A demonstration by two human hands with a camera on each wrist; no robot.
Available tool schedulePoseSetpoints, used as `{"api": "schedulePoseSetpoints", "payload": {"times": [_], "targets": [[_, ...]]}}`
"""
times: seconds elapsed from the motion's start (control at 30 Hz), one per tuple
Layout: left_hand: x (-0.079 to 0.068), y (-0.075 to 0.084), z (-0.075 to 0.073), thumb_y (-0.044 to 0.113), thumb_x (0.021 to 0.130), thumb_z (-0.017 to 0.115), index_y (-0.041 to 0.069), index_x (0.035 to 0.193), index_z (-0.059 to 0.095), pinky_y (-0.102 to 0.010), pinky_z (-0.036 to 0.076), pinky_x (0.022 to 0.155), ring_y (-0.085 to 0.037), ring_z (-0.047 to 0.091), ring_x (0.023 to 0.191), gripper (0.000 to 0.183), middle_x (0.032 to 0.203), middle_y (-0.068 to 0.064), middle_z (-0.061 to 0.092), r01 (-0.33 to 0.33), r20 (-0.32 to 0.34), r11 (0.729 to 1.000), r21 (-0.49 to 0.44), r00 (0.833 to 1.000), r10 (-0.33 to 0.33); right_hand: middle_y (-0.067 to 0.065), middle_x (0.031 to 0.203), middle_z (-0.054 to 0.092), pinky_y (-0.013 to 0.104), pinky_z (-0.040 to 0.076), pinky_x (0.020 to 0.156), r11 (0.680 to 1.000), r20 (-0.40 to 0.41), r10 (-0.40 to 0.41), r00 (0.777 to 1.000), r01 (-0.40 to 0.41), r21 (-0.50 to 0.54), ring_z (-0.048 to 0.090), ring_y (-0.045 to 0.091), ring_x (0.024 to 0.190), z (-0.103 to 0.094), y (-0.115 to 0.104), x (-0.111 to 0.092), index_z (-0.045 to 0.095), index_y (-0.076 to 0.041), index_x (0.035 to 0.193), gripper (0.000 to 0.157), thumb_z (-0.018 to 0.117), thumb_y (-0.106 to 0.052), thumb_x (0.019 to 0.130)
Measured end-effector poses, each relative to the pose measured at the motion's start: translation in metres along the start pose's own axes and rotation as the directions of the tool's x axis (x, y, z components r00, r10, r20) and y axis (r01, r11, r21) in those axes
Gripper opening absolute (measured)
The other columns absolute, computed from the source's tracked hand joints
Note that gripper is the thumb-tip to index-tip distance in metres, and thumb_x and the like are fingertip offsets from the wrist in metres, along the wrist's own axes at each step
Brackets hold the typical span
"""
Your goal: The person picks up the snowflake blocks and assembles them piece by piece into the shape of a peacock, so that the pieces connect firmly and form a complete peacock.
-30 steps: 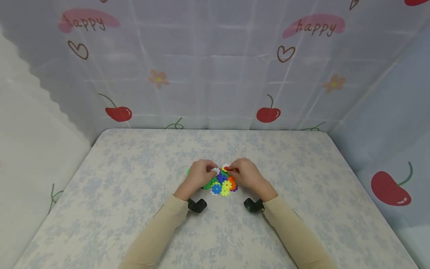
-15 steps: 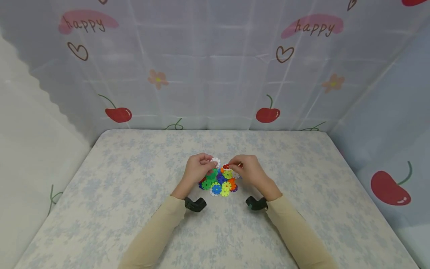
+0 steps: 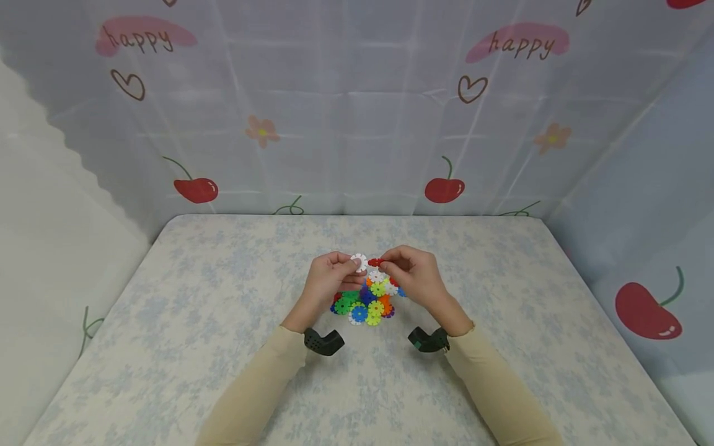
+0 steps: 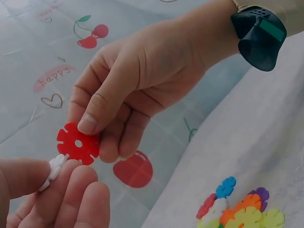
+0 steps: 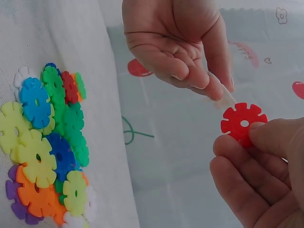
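Observation:
My left hand [image 3: 329, 275] pinches a white notched plastic snowflake disc [image 3: 361, 261] between thumb and finger. Facing it, my right hand [image 3: 417, 272] pinches a red snowflake disc [image 5: 244, 123] by its edge. Both discs are held up above the pile. In the right wrist view the white disc [image 5: 227, 99] appears nearly edge-on to the flat red one, their rims meeting or very close; whether their slots interlock I cannot tell. Below the hands lies a heap of snowflake discs [image 3: 368, 297] in green, blue, yellow, orange, white and purple.
A table with a pale floral cloth [image 3: 223, 371] spreads around the heap. Behind it hangs a white curtain [image 3: 346, 124] printed with cherries and hearts. Black wrist cameras [image 3: 325, 342] sit under both cuffs.
Both hands have risen from the heap, the left bringing up the white disc and the right the red one. The two discs have come together, and more of the heap now shows.

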State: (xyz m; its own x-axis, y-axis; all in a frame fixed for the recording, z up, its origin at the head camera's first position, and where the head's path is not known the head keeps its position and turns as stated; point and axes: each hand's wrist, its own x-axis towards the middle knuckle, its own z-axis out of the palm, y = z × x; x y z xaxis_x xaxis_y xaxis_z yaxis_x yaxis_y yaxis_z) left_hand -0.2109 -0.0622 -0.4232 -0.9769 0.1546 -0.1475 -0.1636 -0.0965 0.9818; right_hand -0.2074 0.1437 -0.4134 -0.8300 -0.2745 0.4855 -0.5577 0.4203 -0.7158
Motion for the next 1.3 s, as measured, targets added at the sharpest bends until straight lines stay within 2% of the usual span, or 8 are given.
{"api": "schedulePoseSetpoints", "payload": {"times": [0.2,0.4,0.57,0.8,0.9,1.0,1.17,1.3], "targets": [[-0.006,0.004,0.005,0.016,0.101,0.064,0.003,0.098,0.061,-0.027,0.064,0.070,-0.012,0.075,0.070,0.014,0.084,-0.003,0.078,-0.010,0.008,0.997,-0.073,1.000,0.011,0.015,0.088,0.076,0.018,0.059,0.071,0.998,-0.034,-0.068,0.997,0.068,0.002,0.075,0.027,0.073,0.001,-0.003,0.000,0.072,0.001,0.094,0.005,0.074,0.001,0.090],[-0.011,0.005,0.012,0.016,0.103,0.060,0.006,0.092,0.057,-0.028,0.064,0.071,-0.011,0.075,0.071,0.015,0.080,0.001,0.077,-0.003,0.042,0.986,-0.168,0.999,0.010,0.015,0.087,0.076,0.011,0.057,0.076,0.987,-0.115,-0.163,0.980,0.161,-0.030,0.076,0.024,0.074,0.003,-0.007,-0.001,0.071,0.004,0.093,0.007,0.074,0.006,0.087],[-0.015,0.006,0.017,0.012,0.104,0.057,0.008,0.089,0.055,-0.028,0.064,0.070,-0.011,0.075,0.069,0.016,0.078,0.001,0.077,0.013,0.057,0.969,-0.246,0.998,0.001,0.016,0.085,0.075,0.008,0.055,0.075,0.978,-0.132,-0.207,0.969,0.208,-0.012,0.075,0.025,0.072,0.004,-0.009,-0.002,0.070,0.004,0.091,0.010,0.074,0.011,0.085],[-0.021,0.004,0.024,0.012,0.106,0.053,0.011,0.086,0.051,-0.026,0.064,0.072,-0.009,0.075,0.069,0.020,0.077,0.002,0.077,0.058,0.074,0.922,-0.383,0.997,-0.032,0.016,0.083,0.074,0.011,0.057,0.070,0.969,-0.177,-0.248,0.953,0.248,-0.022,0.075,0.024,0.070,0.008,-0.011,-0.004,0.069,0.005,0.091,0.008,0.074,0.009,0.086],[-0.023,0.004,0.027,0.011,0.107,0.051,0.012,0.086,0.051,-0.026,0.064,0.072,-0.009,0.075,0.070,0.021,0.078,0.003,0.077,0.054,0.065,0.904,-0.425,0.997,-0.029,0.016,0.082,0.073,0.013,0.058,0.068,0.962,-0.194,-0.271,0.943,0.272,-0.025,0.074,0.023,0.068,0.010,-0.012,-0.004,0.069,0.005,0.090,0.009,0.074,0.010,0.085],[-0.025,0.004,0.029,0.010,0.106,0.052,0.011,0.085,0.051,-0.025,0.063,0.070,-0.009,0.075,0.068,0.021,0.077,0.002,0.077,0.031,0.046,0.901,-0.433,0.999,-0.013,0.016,0.081,0.071,0.015,0.059,0.070,0.953,-0.199,-0.302,0.932,0.300,-0.040,0.074,0.023,0.069,0.012,-0.013,-0.004,0.068,0.004,0.089,0.012,0.075,0.012,0.083],[-0.027,0.003,0.030,0.011,0.105,0.054,0.011,0.085,0.053,-0.025,0.063,0.070,-0.009,0.074,0.066,0.020,0.077,0.003,0.077,-0.002,0.026,0.915,-0.403,1.000,0.014,0.014,0.080,0.069,0.018,0.061,0.071,0.943,-0.220,-0.332,0.917,0.327,-0.061,0.075,0.023,0.069,0.015,-0.009,-0.005,0.068,0.005,0.088,0.014,0.075,0.015,0.081],[-0.025,0.004,0.027,0.013,0.105,0.056,0.011,0.087,0.054,-0.025,0.063,0.072,-0.009,0.074,0.069,0.018,0.079,0.003,0.077,-0.031,0.032,0.931,-0.365,0.998,0.046,0.015,0.083,0.071,0.015,0.059,0.075,0.947,-0.229,-0.317,0.921,0.319,-0.025,0.075,0.026,0.071,0.016,-0.008,-0.004,0.068,0.006,0.090,0.015,0.075,0.016,0.080]]}}
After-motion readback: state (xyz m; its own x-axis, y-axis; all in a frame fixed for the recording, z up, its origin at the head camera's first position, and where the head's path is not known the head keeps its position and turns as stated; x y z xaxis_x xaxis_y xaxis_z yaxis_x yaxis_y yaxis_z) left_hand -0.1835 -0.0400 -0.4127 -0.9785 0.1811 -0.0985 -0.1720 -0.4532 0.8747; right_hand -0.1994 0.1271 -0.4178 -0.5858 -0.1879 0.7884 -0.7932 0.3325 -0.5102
